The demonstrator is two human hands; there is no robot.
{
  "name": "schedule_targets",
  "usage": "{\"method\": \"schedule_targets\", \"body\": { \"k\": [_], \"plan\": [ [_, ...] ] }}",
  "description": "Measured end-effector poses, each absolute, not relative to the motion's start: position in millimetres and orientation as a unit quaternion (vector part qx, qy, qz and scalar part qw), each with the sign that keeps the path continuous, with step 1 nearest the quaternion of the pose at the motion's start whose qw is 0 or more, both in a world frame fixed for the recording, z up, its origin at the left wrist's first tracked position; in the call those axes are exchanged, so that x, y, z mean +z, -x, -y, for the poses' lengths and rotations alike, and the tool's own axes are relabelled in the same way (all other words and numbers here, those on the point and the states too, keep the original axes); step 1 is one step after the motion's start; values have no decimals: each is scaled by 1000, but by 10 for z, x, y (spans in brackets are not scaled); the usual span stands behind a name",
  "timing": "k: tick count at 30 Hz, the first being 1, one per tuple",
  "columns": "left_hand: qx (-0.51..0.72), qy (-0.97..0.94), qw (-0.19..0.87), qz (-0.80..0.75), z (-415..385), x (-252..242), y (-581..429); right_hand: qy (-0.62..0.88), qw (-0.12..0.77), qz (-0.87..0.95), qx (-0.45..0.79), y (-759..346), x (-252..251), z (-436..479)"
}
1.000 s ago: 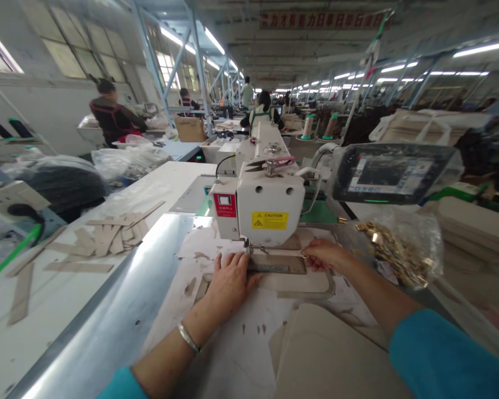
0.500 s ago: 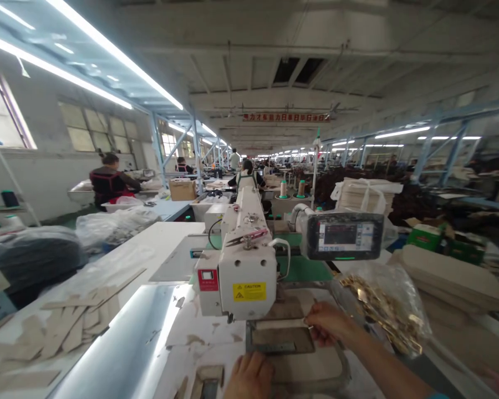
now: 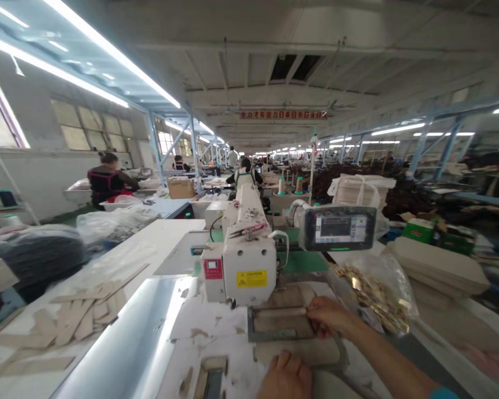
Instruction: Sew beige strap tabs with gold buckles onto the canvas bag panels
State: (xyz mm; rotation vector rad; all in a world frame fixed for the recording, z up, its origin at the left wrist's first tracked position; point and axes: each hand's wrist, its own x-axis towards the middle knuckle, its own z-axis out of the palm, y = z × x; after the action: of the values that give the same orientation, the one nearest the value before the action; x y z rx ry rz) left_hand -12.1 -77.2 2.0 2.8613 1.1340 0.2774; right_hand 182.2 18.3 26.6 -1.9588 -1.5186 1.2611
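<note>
1. A yellow label [image 3: 251, 279] on the white sewing machine [image 3: 249, 256], at the middle of the frame, reads "CAUTION"; its smaller lines are too fine to read, as is the red label [image 3: 213, 269] beside it.
2. A red banner [image 3: 283, 114] hangs at upper middle, bearing a row of Chinese characters (in part, "有能力").
3. A shiny metal plate [image 3: 125, 338] runs through the lower left beside a white tabletop [image 3: 166, 238]; white sheets [image 3: 233, 357] lie at lower middle.
4. The room is a long workshop with lit tubes at upper left and at least 4 people [image 3: 108, 178] beyond the machine.
5. Counted: 2 thread cones [image 3: 281, 186], 1 screen [image 3: 340, 228] and 1 clear bag of gold-coloured pieces [image 3: 372, 296] at right; beige strips [image 3: 81, 313] overlap too much to count.
6. The beige panel [image 3: 322, 352] lies at lower middle, by a rectangular frame [image 3: 251, 326].
7. The right hand [image 3: 332, 318] is curled, fingertips at the rectangular frame's right end; whether they pinch anything, I cannot tell.
8. The left hand [image 3: 286, 378], cut by the bottom edge, has loosely bent fingers at the panel's near side; its hold cannot be told.
</note>
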Motion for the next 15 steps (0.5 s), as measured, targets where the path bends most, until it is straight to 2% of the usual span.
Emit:
{"method": "schedule_targets", "body": {
  "k": [3,6,11,15],
  "plan": [
    [89,-930,78,-348,932,411,112,690,193,566,407,-1846,264,-124],
    [103,-936,79,-327,1020,600,99,690,207,599,351,-1929,232,-147],
    [102,-927,135,-333,1055,524,69,680,222,669,202,-2037,228,-160],
    [83,-929,160,-324,1066,430,16,678,210,691,139,-1999,225,-113]
  ]
}}
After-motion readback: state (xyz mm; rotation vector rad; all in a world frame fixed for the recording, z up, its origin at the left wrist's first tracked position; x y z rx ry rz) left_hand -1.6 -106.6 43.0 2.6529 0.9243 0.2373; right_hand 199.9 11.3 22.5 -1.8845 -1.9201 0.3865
